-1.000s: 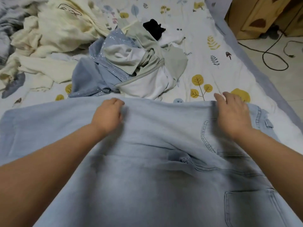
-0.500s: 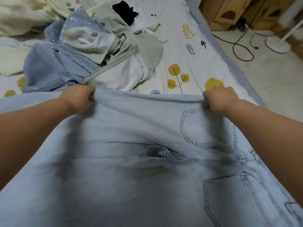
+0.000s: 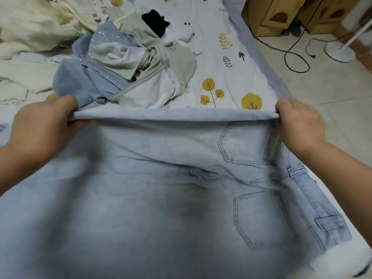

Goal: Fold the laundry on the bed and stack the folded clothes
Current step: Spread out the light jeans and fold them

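From the head view, the bed [image 3: 231,63] wears a white sheet printed with yellow trees, leaves and a small mushroom, the word "trees" readable beside the clothes pile [image 3: 128,63], while pale floor tiles, a black cable [image 3: 289,55], a white fan base [image 3: 340,51] and a wooden cabinet [image 3: 281,15] fill the right side. The light jeans [image 3: 161,198] lie spread across the near bed, back pockets up, far edge lifted into a taut fold. The left hand [image 3: 44,125] and right hand [image 3: 298,121] each curl their fingers round one end of that fold, gripping it.
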`<state>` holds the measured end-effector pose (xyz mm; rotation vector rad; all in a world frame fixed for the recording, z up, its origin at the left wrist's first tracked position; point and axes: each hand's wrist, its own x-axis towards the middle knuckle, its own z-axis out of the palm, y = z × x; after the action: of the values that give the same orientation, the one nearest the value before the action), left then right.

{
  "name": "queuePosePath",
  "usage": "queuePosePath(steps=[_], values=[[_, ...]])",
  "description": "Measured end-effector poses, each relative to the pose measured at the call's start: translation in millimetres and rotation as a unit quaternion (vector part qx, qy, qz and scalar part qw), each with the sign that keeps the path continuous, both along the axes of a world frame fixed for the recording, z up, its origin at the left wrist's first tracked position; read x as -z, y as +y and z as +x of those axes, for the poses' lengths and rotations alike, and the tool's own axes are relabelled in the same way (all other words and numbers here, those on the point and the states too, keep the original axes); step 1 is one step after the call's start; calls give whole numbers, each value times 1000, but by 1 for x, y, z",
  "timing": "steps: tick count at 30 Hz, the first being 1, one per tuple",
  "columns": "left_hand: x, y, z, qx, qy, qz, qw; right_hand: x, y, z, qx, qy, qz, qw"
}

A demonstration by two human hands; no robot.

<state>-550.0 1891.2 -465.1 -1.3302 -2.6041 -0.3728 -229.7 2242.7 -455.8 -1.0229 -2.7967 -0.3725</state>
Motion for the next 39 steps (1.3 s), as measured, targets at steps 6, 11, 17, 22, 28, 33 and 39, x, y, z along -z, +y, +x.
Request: queuePosePath(steps=[6, 11, 17, 22, 28, 33, 39], values=[[28, -73, 72, -14, -37, -42, 998, -3, -40, 68, -77, 86, 28, 993], [62, -106, 126, 30, -125, -78, 989, 27, -68, 115, -87, 39, 0, 995], [74, -88, 170, 122, -45, -142, 981, 60, -95, 143, -83, -15, -35, 996], [78, -57, 189, 239, -7, -116, 964, 65, -104, 148, -74, -34, -37, 996], [70, -85, 185, 257, -43, -78, 962, 51, -91, 175, -81, 45, -8, 996], [92, -120, 235, 341, -39, -90, 935, 67, -114, 215, -119, -25, -34, 992], [93, -58, 263, 369, -73, -93, 922, 83, -126, 212, 10, -41, -231, 972]])
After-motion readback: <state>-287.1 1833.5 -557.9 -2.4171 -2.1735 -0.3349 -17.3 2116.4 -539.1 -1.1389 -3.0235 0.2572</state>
